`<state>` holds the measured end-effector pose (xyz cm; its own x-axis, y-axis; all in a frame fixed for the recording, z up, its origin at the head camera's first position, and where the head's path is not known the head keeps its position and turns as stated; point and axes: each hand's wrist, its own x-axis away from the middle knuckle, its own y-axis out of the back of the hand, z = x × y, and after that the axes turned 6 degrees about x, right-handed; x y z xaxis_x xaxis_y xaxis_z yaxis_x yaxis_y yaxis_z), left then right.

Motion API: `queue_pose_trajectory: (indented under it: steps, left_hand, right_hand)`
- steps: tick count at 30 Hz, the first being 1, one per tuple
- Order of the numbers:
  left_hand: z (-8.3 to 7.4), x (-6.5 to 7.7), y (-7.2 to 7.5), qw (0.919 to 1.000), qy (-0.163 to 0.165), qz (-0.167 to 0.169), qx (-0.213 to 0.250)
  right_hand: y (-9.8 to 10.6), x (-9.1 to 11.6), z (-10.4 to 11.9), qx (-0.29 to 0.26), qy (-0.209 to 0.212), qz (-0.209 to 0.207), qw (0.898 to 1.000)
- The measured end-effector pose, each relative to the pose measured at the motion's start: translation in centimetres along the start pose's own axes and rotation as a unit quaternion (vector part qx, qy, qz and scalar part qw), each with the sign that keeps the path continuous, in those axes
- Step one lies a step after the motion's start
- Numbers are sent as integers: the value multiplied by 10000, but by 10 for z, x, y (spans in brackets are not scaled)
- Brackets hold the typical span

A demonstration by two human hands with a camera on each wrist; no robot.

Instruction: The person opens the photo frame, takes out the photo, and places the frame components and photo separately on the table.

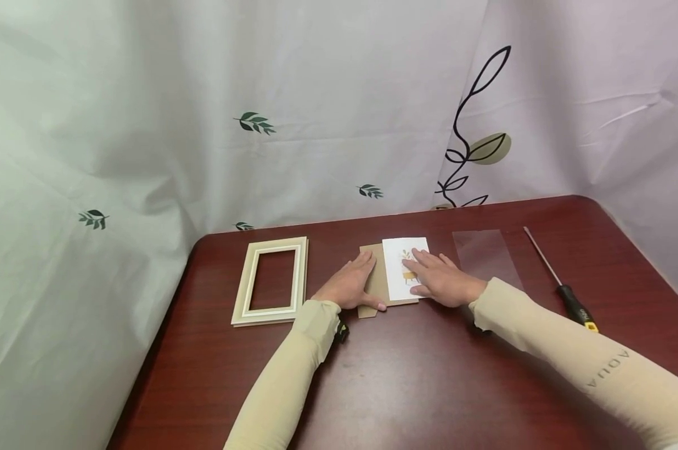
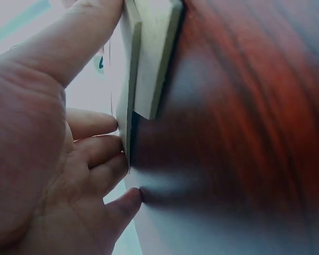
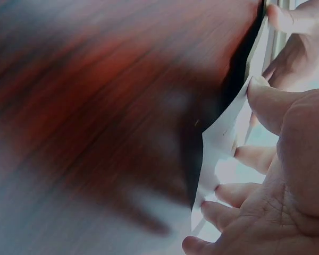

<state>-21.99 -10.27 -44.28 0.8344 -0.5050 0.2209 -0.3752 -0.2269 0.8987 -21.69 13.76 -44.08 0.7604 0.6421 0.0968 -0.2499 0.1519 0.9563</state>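
Note:
A brown backing board (image 1: 378,275) lies on the table with a white card (image 1: 393,270) over its right part. The card bears a small printed plant in an orange pot. My left hand (image 1: 347,284) rests on the board's left side, thumb near its lower edge. In the left wrist view the board (image 2: 132,79) appears edge-on, with a second flat piece (image 2: 155,58) beneath it. My right hand (image 1: 442,280) lies over the card's right side with fingers extended. The right wrist view shows these fingertips touching the card (image 3: 215,154), which stands slightly off the table along one edge.
To the left lies an empty cream picture frame (image 1: 302,275). A clear plastic sheet (image 1: 479,250) is right of the card, partly behind my right forearm. Farther right lies a screwdriver (image 1: 570,303) with a black and yellow handle. A patterned white curtain (image 1: 327,125) hangs behind the table.

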Motion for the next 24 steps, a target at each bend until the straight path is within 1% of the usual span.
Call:
queue_pose_trajectory:
  steps: [5, 10, 18, 24]
  left_hand:
    - [-1, 1, 1, 10000, 13, 58, 64]
    - [0, 2, 1, 10000, 39, 90, 11]
    - [2, 4, 1, 9998, 6, -18, -207]
    - [5, 5, 5, 9996, 79, -27, -284]
  right_hand:
    - [3, 6, -11, -36, 50, 62, 10000]
    - [5, 11, -20, 20, -13, 114, 9999]
    - [5, 15, -26, 106, -75, 99, 9999]
    - [7, 17, -27, 164, -9, 61, 9998]
